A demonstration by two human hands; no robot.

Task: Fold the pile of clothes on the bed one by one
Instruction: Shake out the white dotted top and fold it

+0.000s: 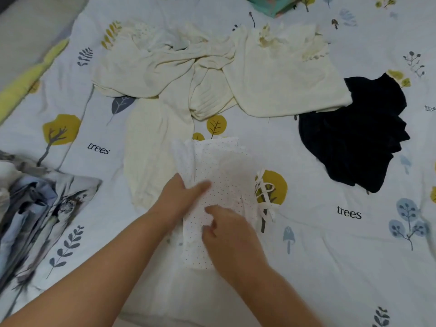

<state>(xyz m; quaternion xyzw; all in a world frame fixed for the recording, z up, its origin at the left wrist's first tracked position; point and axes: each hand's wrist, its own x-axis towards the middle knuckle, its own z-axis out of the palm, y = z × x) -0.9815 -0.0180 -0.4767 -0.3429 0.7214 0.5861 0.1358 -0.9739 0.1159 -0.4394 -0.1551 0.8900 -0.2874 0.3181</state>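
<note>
Centrally, on the bed, cream clothes sprawl beside a dark garment. Nearer, the dotted cloth lies folded lengthwise; the left hand presses it flat-fingered, the right hand pinches its middle.

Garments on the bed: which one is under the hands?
The white dotted garment, folded narrow, with both hands on it. The cream clothes and the dark garment lie farther off, untouched.
</note>
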